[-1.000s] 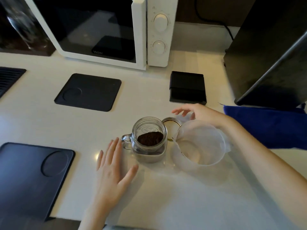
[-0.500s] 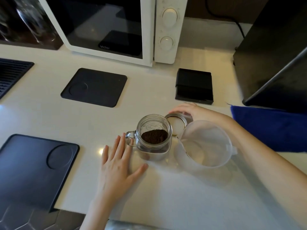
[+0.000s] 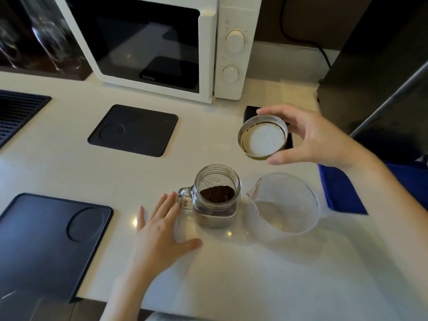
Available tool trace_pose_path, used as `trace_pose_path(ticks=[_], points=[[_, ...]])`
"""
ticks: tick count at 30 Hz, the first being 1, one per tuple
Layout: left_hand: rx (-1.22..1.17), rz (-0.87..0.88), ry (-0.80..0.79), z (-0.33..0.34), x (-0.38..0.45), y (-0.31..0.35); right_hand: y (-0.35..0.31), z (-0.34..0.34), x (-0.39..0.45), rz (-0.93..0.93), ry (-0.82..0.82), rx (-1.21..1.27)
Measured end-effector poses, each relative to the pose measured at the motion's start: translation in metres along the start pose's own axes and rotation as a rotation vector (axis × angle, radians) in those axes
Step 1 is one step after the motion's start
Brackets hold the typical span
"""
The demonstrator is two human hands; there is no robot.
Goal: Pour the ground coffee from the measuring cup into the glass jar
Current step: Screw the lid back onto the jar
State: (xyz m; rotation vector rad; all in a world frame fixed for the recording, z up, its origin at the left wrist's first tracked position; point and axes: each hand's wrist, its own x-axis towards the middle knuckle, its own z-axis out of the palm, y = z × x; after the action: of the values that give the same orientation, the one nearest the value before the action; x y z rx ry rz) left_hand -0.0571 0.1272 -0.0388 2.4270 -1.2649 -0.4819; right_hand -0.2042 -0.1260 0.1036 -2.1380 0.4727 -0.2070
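Glass jar (image 3: pixel 217 193) upright on the counter (image 3: pixel 231 274), mouth up, handle pointing left, coffee (image 3: pixel 217 193) inside; empty measuring cup (image 3: pixel 284 205) just right. Right hand (image 3: pixel 319 137) pinches the lid (image 3: pixel 263 138) aloft; left hand (image 3: pixel 162 225) lies flat, fingers spread. Risk: a tilted lid may cross-thread or nudge the jar over.

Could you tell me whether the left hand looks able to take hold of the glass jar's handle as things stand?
Probably yes. The left hand lies flat and empty on the counter beside the glass jar, its fingers right by the handle, with nothing between them.
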Motion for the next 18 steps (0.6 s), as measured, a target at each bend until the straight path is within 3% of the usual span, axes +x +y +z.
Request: trace_pose_path(ticks=[3, 10, 18], points=[[-0.049, -0.010, 0.035, -0.020, 0.000, 0.005, -0.018, 0.004, -0.010, 0.006, -0.068, -0.153], [-0.629, 0.257, 0.230, -0.028, 0.012, 0.031, -0.034, 0.018, -0.020, 0.028, -0.117, -0.254], [-0.728, 0.158, 0.140, -0.018, 0.019, 0.035, -0.041, 0.019, -0.020, 0.030, -0.137, -0.333]])
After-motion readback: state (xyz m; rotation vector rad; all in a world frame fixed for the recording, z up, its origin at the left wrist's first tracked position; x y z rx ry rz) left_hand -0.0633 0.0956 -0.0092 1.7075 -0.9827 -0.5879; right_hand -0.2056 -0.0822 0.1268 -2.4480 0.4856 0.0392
